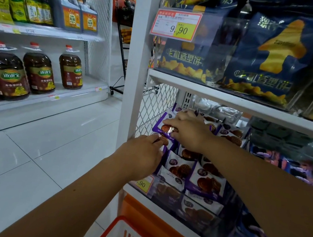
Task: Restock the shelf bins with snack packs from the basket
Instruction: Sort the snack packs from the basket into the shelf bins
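Observation:
Both hands reach into a clear-fronted shelf bin [165, 193] filled with several purple-and-white snack packs [206, 181] showing brown waffle biscuits. My right hand [187, 131] is closed over one purple pack [163, 127] at the bin's back left, next to the wire mesh side. My left hand [142, 155] sits lower and nearer, its fingers pinching another pack [164, 140] at the bin's left edge. The red and white basket [120, 234] is at the bottom of the view, below the shelf; its contents are out of sight.
A white upright post [138, 58] borders the bin on the left. The shelf above holds dark blue snack bags [270, 53] behind a 9.90 price tag [176, 25]. Dark packs fill bins to the right. Across the tiled aisle, shelves carry oil bottles [39, 69].

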The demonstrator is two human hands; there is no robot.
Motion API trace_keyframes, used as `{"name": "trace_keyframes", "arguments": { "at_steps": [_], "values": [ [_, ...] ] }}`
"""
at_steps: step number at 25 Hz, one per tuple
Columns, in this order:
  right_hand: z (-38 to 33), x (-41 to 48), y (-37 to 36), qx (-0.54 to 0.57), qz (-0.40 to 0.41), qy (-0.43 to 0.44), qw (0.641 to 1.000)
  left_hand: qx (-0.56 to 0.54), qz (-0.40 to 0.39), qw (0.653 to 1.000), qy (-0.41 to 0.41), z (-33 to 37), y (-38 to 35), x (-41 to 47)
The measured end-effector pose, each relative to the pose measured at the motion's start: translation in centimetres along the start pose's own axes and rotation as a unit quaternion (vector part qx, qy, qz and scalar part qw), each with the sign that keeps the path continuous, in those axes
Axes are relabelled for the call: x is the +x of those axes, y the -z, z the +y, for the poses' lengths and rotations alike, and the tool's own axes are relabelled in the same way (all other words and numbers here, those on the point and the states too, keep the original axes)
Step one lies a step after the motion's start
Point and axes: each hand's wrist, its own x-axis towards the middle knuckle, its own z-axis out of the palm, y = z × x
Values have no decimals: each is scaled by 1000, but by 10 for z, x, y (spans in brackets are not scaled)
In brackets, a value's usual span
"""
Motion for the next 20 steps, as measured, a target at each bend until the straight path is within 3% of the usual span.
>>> {"name": "trace_keyframes", "arguments": {
  "at_steps": [4, 8, 13, 20],
  "values": [
    [31, -19, 36, 115, -21, -36, 992, -29, 25, 999, 15, 2, 0, 2],
    [41, -48, 51, 41, -91, -16, 995, -53, 49, 995, -65, 18, -4, 11],
    [40, -72, 40, 27, -13, -85, 996, -69, 26, 995, -70, 38, -14, 23],
    [49, -65, 26, -23, -6, -127, 992, -19, 30, 997, -69, 28, -18, 33]
  ]
}}
